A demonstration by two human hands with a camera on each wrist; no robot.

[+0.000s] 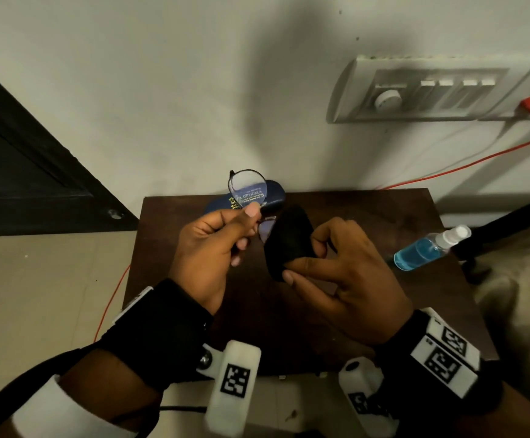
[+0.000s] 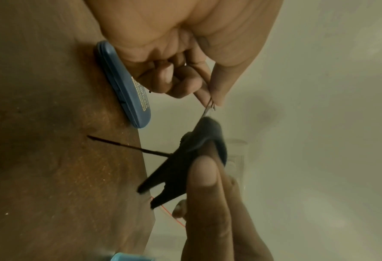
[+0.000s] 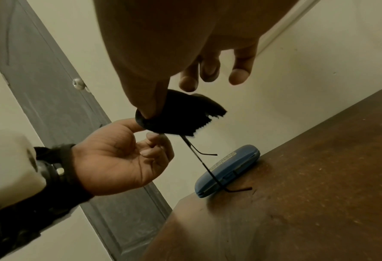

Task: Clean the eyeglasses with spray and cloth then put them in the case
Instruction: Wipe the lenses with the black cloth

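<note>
The glasses (image 1: 247,188) are held up above the far part of the surface (image 1: 368,210), pinched at the frame between thumb and forefinger of the left hand (image 1: 211,245), whose other fingers are curled in. One lens is raised toward the wall; the other is wrapped in the black cloth (image 1: 287,241), which is gripped by the right hand (image 1: 349,273) between thumb and bent forefinger, with the remaining fingers spread loosely. In the right wrist view the temple arms hang down below the cloth. The blue case (image 1: 271,197) lies closed at the far edge of the surface, behind the glasses. The spray bottle (image 1: 431,248), holding blue liquid, lies on its side at the right edge, well apart from both hands.
</note>
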